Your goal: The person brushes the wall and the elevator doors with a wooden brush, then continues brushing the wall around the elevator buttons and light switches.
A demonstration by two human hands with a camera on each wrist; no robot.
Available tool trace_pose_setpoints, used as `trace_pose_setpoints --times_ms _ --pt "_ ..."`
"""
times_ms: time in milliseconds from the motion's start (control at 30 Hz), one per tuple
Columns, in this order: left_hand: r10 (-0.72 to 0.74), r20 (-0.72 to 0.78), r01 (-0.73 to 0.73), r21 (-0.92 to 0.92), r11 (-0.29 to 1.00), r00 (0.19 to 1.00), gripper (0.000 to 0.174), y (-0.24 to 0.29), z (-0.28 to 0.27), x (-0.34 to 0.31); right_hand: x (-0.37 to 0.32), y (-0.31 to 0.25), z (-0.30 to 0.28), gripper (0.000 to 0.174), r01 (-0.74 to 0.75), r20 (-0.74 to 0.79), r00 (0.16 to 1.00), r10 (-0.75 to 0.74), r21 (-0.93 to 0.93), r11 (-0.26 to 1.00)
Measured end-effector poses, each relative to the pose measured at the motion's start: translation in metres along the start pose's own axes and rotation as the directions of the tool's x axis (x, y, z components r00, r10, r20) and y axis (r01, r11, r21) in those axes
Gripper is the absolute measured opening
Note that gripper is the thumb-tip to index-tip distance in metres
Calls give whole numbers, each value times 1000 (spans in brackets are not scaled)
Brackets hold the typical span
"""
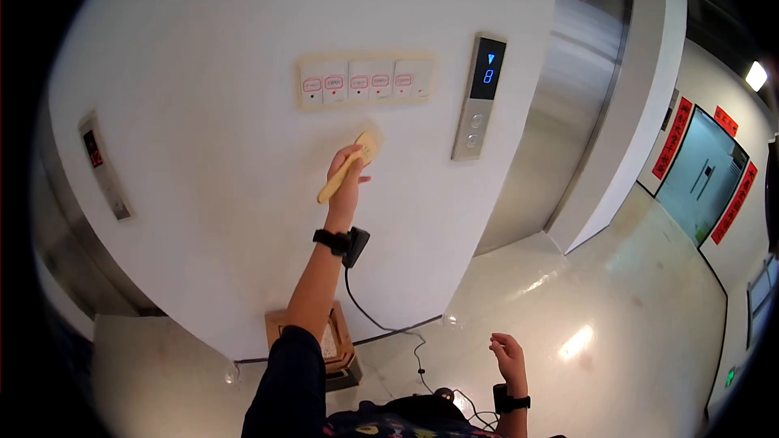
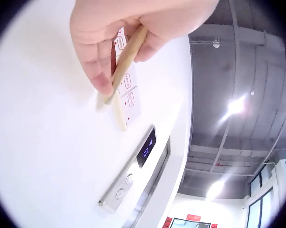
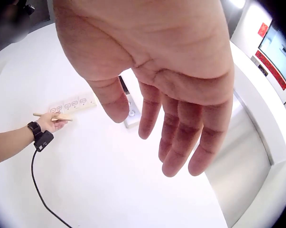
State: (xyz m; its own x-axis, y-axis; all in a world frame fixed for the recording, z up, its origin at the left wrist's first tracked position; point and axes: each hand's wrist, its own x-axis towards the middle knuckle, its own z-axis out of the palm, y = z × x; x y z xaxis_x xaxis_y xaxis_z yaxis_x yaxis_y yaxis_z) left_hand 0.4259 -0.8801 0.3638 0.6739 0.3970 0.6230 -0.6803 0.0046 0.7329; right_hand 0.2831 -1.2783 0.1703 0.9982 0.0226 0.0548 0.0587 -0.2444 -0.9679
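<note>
The left hand [image 1: 347,181] grips a pale wooden paddle-like tool [image 1: 338,178], holding its broad end near the white wall just below a row of switches [image 1: 367,81]. In the left wrist view, the fingers and thumb of the left hand [image 2: 133,33] pinch the tool [image 2: 128,56], seen edge-on; whether it touches the wall cannot be told. The right hand [image 1: 509,359] hangs low at the body's right side, holding nothing. In the right wrist view the fingers of the right hand [image 3: 157,85] hang relaxed and slightly bent.
An elevator panel [image 1: 479,97] with a blue display is right of the switches, beside a metal elevator door [image 1: 560,113]. Another panel [image 1: 104,164] is at far left. A cardboard box [image 1: 345,349] stands on the floor below; a black cable [image 1: 369,318] runs from the left wrist.
</note>
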Motion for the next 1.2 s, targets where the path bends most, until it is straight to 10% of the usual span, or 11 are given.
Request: trace_pose_setpoints --times_ms 67,133,233,400,533,600,900,1067,1100,1200 --pt "51 -128 -55 -27 998 990 30 3 -1 -5 1 2 -3 24 1 -27 1000 0 7 1000" --pt "247 -551 -328 -52 943 797 30 2 -15 4 0 11 -10 24 21 -55 998 -22 -19 1000" --pt "158 -585 -282 -126 951 795 30 14 -19 6 -3 5 -8 24 36 -49 998 -40 -67 997" --pt "-294 38 293 44 955 955 21 -22 -19 -4 21 -33 13 24 149 108 983 -146 -21 989" --pt "-206 413 77 307 949 887 16 -55 -3 -45 51 -104 26 25 237 269 940 -212 -65 969" --pt "141 584 -408 356 840 799 16 -42 17 -72 73 -118 35 34 438 378 841 -387 -58 897" --pt "-344 587 -378 772 511 733 19 -5 58 -124 101 -184 94 72 635 625 654 -426 -147 759" --pt "-229 530 -359 777 518 817 41 -6 52 -126 142 -160 111 30 696 562 611 -558 -45 717" --pt "-407 502 -311 837 451 763 59 2 48 -122 155 -158 111 25 706 551 579 -601 31 708" --pt "-329 373 -1 663 748 868 66 -6 11 -128 202 -197 85 19 352 518 743 -424 237 905"
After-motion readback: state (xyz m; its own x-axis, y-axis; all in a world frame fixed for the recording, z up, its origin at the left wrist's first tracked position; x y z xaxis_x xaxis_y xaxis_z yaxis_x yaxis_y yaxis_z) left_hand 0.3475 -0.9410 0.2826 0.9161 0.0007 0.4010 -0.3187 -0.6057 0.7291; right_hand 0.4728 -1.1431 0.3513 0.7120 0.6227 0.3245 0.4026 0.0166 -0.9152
